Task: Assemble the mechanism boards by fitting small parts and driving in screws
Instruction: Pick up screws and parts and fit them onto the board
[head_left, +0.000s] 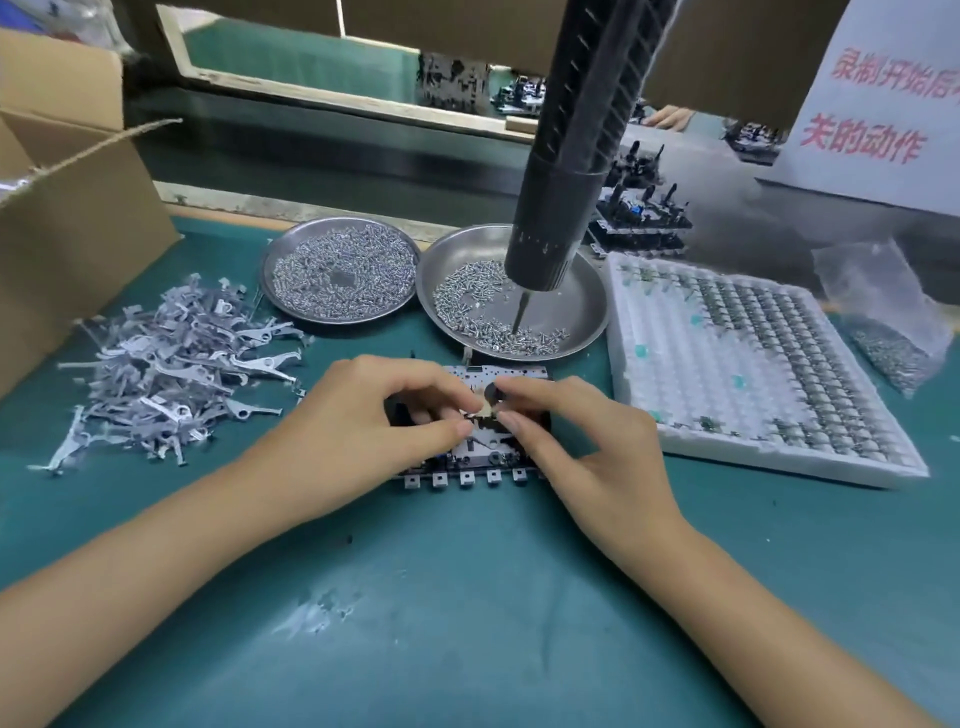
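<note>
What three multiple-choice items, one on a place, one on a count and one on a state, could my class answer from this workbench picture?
1. Where is the pile of grey metal levers?
A. In the white tray
B. On the mat, left of the board
C. In a dish

2. How many round steel dishes hold screws?
A. One
B. Two
C. Four

3. What is the hanging screwdriver doing?
A. Held by the right hand
B. Lying on the mat
C. Hanging unheld over a dish

Answers: 1 B, the levers lie loose beside the mechanism board. 2 B, the left dish and right dish. 3 C, the left hand and right hand both pinch a small part at the board.
</note>
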